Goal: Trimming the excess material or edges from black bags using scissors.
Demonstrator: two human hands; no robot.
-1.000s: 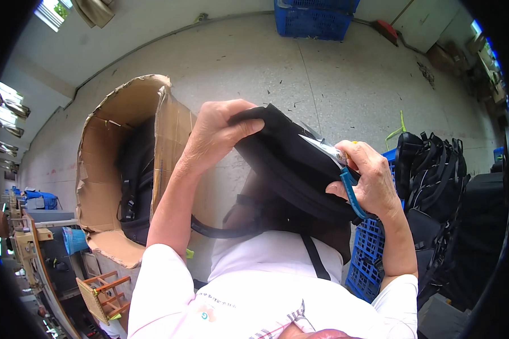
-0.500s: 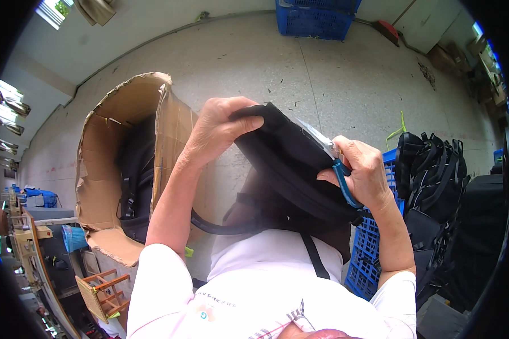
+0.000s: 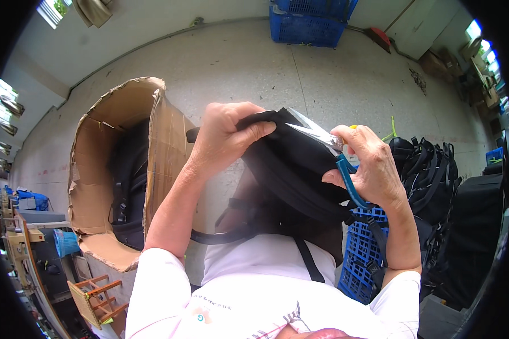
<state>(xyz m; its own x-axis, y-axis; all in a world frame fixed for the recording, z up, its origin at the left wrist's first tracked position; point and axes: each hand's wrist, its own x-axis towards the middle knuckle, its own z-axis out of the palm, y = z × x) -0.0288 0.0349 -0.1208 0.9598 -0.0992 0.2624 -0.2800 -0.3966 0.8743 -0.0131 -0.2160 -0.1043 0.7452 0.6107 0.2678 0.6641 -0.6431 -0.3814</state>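
Note:
A black backpack (image 3: pixel 291 175) with padded straps rests against my front. My left hand (image 3: pixel 223 135) pinches its upper edge between thumb and fingers. My right hand (image 3: pixel 373 166) is closed around a pair of scissors (image 3: pixel 349 181) with blue handles. Their silver blades are spread apart and point left along the bag's top edge, with the tips close to my left thumb. Whether cloth or thread lies between the blades I cannot tell. A dark strap hangs down over my white shirt.
To my left stands a large open cardboard box (image 3: pixel 169 135) with a black bag inside. A wooden stool (image 3: pixel 99 296) is at lower left. Beside my right arm are a blue plastic crate (image 3: pixel 359 243) and piled black backpacks (image 3: pixel 430 181). More blue crates (image 3: pixel 306 28) stand by the far wall.
The scissor blades have spread apart from nearly closed. My left hand and the bag's gripped edge have shifted slightly right, and my right hand has moved slightly right as well.

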